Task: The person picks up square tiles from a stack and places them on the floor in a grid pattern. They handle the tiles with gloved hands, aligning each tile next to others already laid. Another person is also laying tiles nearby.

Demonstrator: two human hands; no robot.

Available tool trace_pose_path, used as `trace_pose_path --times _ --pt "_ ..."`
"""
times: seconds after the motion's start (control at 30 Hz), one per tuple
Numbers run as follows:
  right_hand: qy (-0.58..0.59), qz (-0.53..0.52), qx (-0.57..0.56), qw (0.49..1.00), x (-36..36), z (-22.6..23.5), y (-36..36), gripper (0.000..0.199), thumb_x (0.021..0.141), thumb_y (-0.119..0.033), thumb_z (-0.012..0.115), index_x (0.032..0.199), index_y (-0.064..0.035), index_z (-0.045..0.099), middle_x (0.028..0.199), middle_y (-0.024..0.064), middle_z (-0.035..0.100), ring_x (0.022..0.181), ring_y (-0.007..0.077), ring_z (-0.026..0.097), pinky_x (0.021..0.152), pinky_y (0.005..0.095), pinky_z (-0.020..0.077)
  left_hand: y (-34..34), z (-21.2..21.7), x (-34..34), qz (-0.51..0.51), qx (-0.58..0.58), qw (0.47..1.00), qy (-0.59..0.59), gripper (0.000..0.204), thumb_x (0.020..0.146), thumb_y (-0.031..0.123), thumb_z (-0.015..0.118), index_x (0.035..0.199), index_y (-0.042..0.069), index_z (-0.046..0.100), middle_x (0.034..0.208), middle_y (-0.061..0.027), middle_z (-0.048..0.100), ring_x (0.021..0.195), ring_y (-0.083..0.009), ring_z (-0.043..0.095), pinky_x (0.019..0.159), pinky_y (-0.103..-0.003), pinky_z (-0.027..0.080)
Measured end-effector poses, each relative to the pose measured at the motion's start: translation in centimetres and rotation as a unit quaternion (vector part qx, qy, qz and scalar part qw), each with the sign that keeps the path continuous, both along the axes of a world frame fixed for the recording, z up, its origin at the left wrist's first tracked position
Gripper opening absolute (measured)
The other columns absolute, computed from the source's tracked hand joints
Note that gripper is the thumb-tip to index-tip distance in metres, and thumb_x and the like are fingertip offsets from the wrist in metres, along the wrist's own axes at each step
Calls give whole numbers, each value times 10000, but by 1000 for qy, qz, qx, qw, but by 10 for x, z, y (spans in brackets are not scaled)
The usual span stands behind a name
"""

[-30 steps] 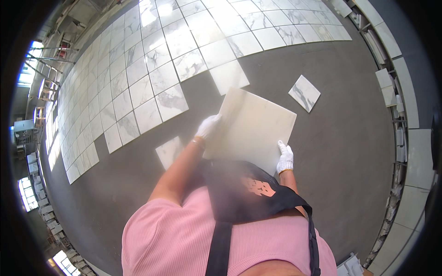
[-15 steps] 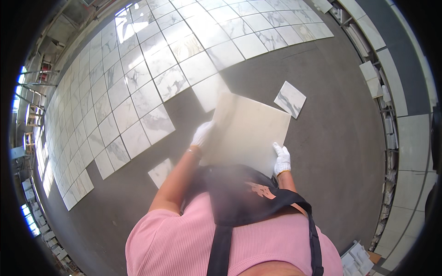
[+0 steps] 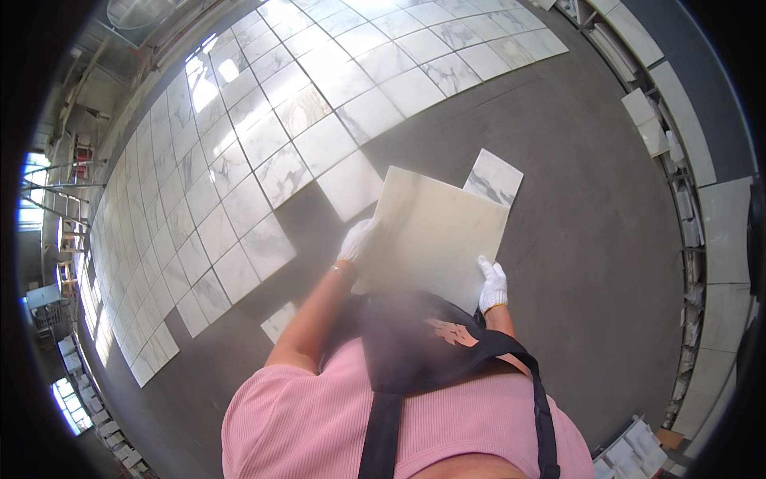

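A large pale cream stone tile is held up in front of my apron, tilted, well above the grey floor. My left hand, in a white knit glove, is closed on its left edge; the fingers are partly hidden behind the tile. On the opposite edge my right hand, gloved too, grips near the lower right, with the thumb on the upper face. Beyond the top right corner a white tile with grey veins lies on the floor, partly covered by the held one.
Rows of veined white tiles cover the floor to the left and far side, with a stepped near edge. A loose tile lies beside my left forearm. Stacked slabs line the right side, and white pieces sit at lower right.
My view has shifted a little over the floor, so the held tile now overlaps the veined floor tile more. Both hands keep their hold on it.
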State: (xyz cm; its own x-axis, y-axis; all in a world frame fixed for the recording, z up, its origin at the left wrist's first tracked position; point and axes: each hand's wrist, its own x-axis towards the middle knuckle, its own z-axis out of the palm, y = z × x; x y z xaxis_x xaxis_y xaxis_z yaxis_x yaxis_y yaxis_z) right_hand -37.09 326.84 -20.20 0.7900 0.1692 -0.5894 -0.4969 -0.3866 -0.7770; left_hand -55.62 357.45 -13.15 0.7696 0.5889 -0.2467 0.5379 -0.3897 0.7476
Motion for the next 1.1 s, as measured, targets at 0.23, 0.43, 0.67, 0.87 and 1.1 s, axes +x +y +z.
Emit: trace_pose_path --times 0.23,0.43,0.67,0.87,1.1 --pt "64 33 73 995 118 17 -24 761 910 -405 708 1426 110 489 1401 212 585 1294 293 526 1113 377 382 -23 -17 107 -29 60 998 15 384 1036 389 544 1166 54 682 1045 -76 700 901 -198 643 825 -342 522" --pt "15 10 30 999 188 32 -9 629 910 -396 701 1319 69 590 1262 157 659 1140 264 584 1028 386 433 -34 -8 170 116 -138 983 -35 405 1040 399 552 1155 30 675 1004 -53 675 916 -141 589 815 -312 501" --pt "-6 75 -6 997 273 35 31 627 896 -394 704 1296 79 603 1242 162 665 1120 267 596 1009 386 448 -3 -39 240 269 -299 911 -94 324 974 319 642 1086 20 692 963 -107 697 850 -215 640 782 -345 527" --pt "33 42 58 997 367 27 96 467 919 -315 705 1218 39 649 1172 122 676 1062 229 614 946 370 480 66 -83 346 78 -29 995 -62 141 799 145 696 843 11 697 897 -227 698 909 -433 676 766 -487 558" --pt "58 8 -5 998 459 27 171 448 921 -277 723 1224 41 639 1189 122 670 1068 231 628 947 371 496 155 -64 457 40 -144 988 35 131 776 103 668 822 -19 682 880 -245 690 857 -441 672 730 -482 548"
